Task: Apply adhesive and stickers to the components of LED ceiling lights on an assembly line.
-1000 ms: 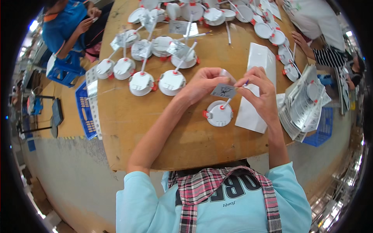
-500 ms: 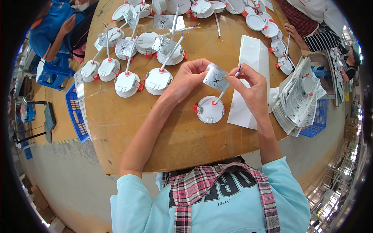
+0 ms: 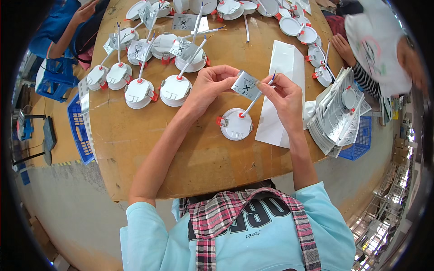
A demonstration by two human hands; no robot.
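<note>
My left hand (image 3: 209, 86) and my right hand (image 3: 281, 91) are raised over a round wooden table (image 3: 181, 153). Together they hold a small grey rectangular box (image 3: 246, 85) with a black mark on it. The right hand's fingers also pinch the end of a thin white cable (image 3: 254, 97) with blue and red tips. That cable runs down to a round white lamp (image 3: 236, 123) with red clips, lying on the table just below my hands.
Several more round white lamps with cables (image 3: 176, 88) lie in rows at the left and far side. A white carton (image 3: 282, 90) lies at the right, beside a stack of folded papers (image 3: 339, 115). Other people sit at the far left (image 3: 72, 27) and far right (image 3: 375, 49). Blue crates (image 3: 79, 131) stand beside the table.
The grey box has come up higher between my hands and my right hand has shifted along the cable toward its end. The lamp stays on the table.
</note>
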